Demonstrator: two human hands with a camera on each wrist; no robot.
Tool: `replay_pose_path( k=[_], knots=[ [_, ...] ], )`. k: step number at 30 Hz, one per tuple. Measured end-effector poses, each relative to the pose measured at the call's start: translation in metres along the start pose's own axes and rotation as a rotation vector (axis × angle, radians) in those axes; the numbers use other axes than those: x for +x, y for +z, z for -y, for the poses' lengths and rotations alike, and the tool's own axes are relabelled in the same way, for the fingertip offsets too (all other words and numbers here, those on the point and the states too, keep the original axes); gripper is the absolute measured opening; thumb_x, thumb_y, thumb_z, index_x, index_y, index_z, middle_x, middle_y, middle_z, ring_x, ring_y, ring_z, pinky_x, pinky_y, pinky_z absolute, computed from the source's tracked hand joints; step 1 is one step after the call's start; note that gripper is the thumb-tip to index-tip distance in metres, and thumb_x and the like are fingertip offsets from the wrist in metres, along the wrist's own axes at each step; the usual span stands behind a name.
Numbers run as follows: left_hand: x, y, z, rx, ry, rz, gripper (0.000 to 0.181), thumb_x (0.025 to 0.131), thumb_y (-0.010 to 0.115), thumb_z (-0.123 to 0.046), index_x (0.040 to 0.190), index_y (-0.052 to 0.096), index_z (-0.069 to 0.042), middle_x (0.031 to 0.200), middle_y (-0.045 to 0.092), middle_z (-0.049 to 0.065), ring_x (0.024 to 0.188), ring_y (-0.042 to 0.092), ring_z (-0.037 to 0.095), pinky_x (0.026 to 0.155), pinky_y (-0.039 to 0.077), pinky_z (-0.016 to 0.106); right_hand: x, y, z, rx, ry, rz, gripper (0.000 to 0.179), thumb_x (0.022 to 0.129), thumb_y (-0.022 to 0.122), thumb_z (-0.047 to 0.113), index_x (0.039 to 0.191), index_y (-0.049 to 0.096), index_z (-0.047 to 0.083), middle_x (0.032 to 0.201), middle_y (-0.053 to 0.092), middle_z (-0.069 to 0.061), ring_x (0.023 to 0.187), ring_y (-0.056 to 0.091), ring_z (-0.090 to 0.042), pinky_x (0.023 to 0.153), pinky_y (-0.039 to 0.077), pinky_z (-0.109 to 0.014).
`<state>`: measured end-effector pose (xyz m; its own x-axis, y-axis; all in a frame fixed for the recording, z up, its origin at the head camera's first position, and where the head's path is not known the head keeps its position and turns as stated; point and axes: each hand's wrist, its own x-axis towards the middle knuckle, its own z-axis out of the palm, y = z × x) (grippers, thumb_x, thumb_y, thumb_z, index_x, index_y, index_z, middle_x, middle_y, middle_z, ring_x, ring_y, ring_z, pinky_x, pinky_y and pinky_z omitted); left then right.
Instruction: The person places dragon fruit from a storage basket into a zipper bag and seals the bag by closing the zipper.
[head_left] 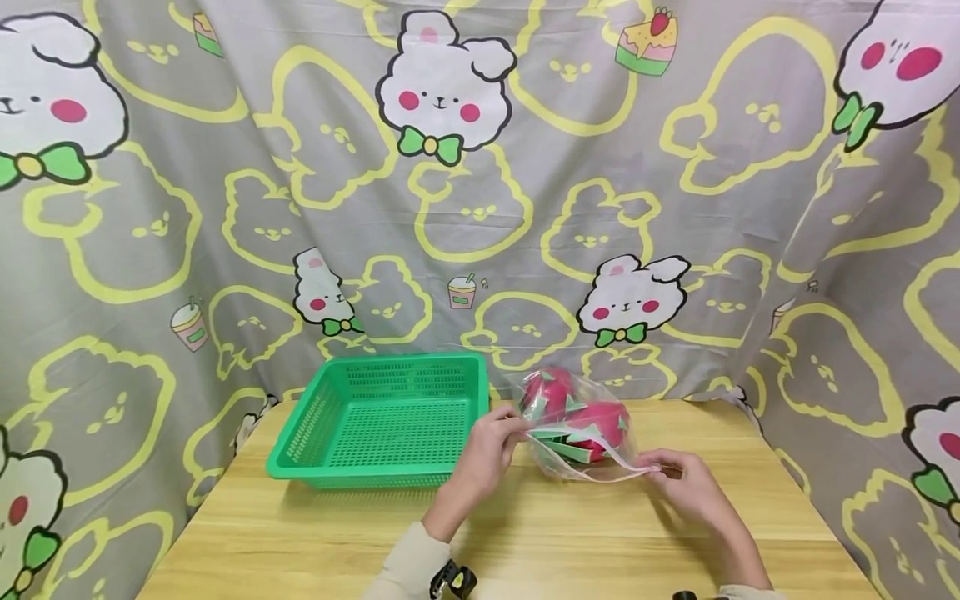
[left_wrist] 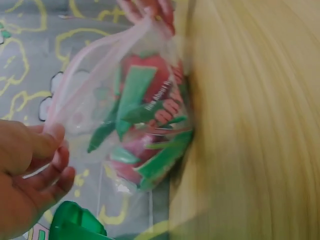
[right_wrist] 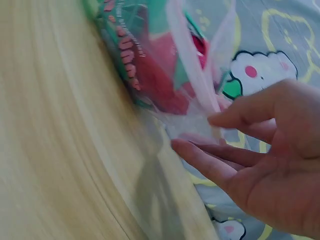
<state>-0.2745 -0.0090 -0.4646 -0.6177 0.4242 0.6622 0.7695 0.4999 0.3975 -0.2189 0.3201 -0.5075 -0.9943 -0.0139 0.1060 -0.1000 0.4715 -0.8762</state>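
A clear zip bag (head_left: 627, 471) with a pale pink seal stands on the wooden table, its mouth spread apart. Inside are red fruits (head_left: 600, 419) with green leafy tips, which look like dragon fruits, and some flat green pieces (left_wrist: 137, 95). My left hand (head_left: 486, 454) pinches the left end of the bag's rim between thumb and fingers. At the opposite end, the rim is pinched by my right hand (head_left: 693, 487). Printed lettering shows on the bag's side in both wrist views. Overlapping contents partly hide one another.
To the left of the bag sits a green plastic basket (head_left: 307, 468) with perforated walls and floor. The wooden table (head_left: 570, 533) ends at a grey cartoon-print curtain (head_left: 442, 217) behind and at both sides.
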Motion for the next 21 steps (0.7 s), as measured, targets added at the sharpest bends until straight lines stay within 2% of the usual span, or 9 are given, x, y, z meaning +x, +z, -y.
replay_pose_path(
  k=[4,7,11,13,15,18,21],
  knots=[
    [0.000,-0.005,-0.007,-0.098,-0.086,-0.013,0.017,0.088,0.075,0.006,0.103,0.079,-0.002,0.094,0.068,0.004,0.079,0.064,0.013,0.066,0.054,0.016,-0.001,-0.006,-0.004,0.182,0.086,0.045,0.026,0.100,0.059,-0.003,0.120,0.064,-0.019,0.113,0.070,-0.025,0.093,0.069,-0.011,0.085,0.058,-0.028],
    [-0.003,-0.007,-0.016,-0.123,-0.145,-0.063,0.017,0.086,0.076,0.006,0.102,0.078,-0.001,0.094,0.068,0.005,0.076,0.064,0.013,0.063,0.054,0.016,0.000,-0.008,-0.007,0.313,0.168,0.022,0.028,0.100,0.057,-0.005,0.120,0.058,-0.025,0.107,0.071,-0.024,0.087,0.072,-0.011,0.084,0.059,-0.031],
    [-0.012,-0.005,-0.037,-0.150,-0.192,-0.151,0.017,0.088,0.074,0.007,0.103,0.076,-0.001,0.097,0.067,0.006,0.078,0.065,0.013,0.066,0.056,0.018,0.001,-0.011,-0.009,0.373,0.238,-0.001,0.027,0.098,0.059,-0.009,0.117,0.057,-0.027,0.096,0.073,-0.018,0.079,0.073,-0.015,0.077,0.060,-0.029],
    [-0.018,0.000,-0.049,-0.178,-0.192,-0.159,0.014,0.090,0.071,0.006,0.103,0.075,-0.001,0.097,0.068,0.006,0.080,0.064,0.011,0.069,0.056,0.019,0.001,-0.012,-0.010,0.385,0.272,0.004,0.027,0.097,0.061,-0.009,0.117,0.058,-0.026,0.092,0.074,-0.016,0.077,0.073,-0.016,0.074,0.061,-0.029],
    [-0.025,0.007,-0.061,-0.213,-0.183,-0.127,0.013,0.092,0.070,0.005,0.101,0.074,-0.002,0.096,0.070,0.006,0.080,0.063,0.006,0.070,0.055,0.018,-0.001,-0.013,-0.010,0.392,0.301,0.019,0.027,0.096,0.062,-0.007,0.117,0.060,-0.024,0.090,0.074,-0.015,0.077,0.073,-0.017,0.072,0.061,-0.030],
    [-0.034,0.023,-0.072,-0.305,-0.186,-0.025,0.011,0.093,0.068,0.004,0.099,0.075,-0.003,0.088,0.073,0.005,0.076,0.062,0.000,0.068,0.054,0.016,-0.002,-0.015,-0.011,0.410,0.331,0.045,0.028,0.097,0.064,-0.002,0.118,0.062,-0.021,0.088,0.074,-0.014,0.077,0.073,-0.017,0.071,0.061,-0.030],
    [-0.041,0.044,-0.078,-0.445,-0.260,0.084,0.013,0.094,0.066,0.005,0.098,0.076,-0.001,0.084,0.074,0.005,0.074,0.063,-0.001,0.066,0.055,0.015,-0.003,-0.017,-0.014,0.417,0.338,0.077,0.028,0.098,0.065,0.000,0.119,0.063,-0.019,0.086,0.074,-0.012,0.075,0.073,-0.015,0.069,0.061,-0.029]
  ],
)
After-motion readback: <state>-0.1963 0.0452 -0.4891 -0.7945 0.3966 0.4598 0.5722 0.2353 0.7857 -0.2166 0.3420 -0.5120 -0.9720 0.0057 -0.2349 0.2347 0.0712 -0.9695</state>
